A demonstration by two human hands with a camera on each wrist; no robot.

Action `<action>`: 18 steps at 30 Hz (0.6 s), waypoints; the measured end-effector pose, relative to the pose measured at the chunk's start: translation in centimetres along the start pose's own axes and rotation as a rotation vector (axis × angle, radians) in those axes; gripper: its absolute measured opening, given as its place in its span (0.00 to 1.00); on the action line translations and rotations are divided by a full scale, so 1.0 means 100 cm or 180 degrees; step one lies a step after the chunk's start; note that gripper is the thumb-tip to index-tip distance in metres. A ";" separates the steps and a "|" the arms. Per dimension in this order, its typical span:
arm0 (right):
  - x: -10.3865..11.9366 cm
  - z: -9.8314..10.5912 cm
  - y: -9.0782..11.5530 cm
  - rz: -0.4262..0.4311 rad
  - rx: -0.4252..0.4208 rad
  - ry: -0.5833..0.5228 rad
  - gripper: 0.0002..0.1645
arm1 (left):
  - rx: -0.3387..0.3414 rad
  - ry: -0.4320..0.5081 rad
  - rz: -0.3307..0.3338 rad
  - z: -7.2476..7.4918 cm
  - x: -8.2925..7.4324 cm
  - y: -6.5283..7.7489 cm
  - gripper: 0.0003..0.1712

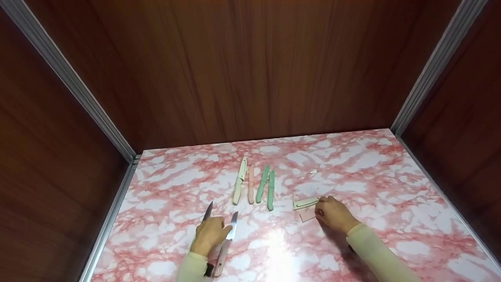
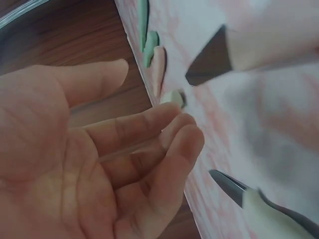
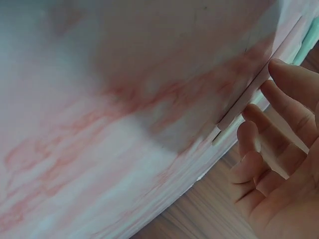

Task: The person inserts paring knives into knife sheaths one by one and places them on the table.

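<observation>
Two bare-bladed knives lie under and beside my left hand (image 1: 210,234): a pink-handled knife (image 1: 222,256) to its right and a cream-handled knife (image 2: 271,214), mostly covered in the head view. The left fingers are loosely bent, with nothing between them in the left wrist view. My right hand (image 1: 335,213) is over the right ends of two flat blade sheaths, a cream sheath (image 1: 306,203) and a pink sheath (image 1: 307,215) nearer me. In the right wrist view the loose right fingertips overlap the pink sheath; whether they touch it cannot be told.
In the middle lie a cream knife (image 1: 237,188), a pink knife (image 1: 251,190) and two green knives, one green knife (image 1: 260,191) left of the other green knife (image 1: 270,197). Dark wooden panels (image 1: 250,78) stand behind and at both sides of the marbled table (image 1: 176,172).
</observation>
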State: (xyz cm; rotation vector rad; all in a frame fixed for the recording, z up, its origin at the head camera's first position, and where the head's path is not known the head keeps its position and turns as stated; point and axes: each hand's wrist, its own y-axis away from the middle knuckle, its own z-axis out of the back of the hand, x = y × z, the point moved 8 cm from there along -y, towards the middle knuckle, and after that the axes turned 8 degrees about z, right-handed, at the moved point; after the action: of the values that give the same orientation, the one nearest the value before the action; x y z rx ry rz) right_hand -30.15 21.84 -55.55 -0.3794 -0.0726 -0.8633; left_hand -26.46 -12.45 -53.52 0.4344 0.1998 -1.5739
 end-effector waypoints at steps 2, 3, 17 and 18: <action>0.000 0.000 -0.001 0.0030 -0.0007 0.0001 0.08 | 0.0073 0.0008 0.0003 -0.003 0.005 0.006 0.15; 0.000 0.000 -0.001 0.0042 -0.0002 -0.0004 0.08 | 0.0104 0.0011 0.0012 -0.005 0.007 0.008 0.15; -0.002 -0.007 -0.002 -0.0145 0.0385 -0.0207 0.10 | 0.0352 0.0083 0.0051 -0.024 0.023 0.031 0.16; -0.003 -0.008 -0.002 -0.0147 0.0409 -0.0206 0.10 | 0.0346 0.0084 0.0051 -0.024 0.023 0.032 0.16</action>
State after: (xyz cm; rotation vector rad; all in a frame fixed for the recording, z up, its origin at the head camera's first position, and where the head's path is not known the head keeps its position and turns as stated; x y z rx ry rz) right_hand -30.53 21.66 -56.25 -0.2861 -0.1965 -0.8869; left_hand -22.93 -13.79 -56.18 0.5405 0.1309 -1.5688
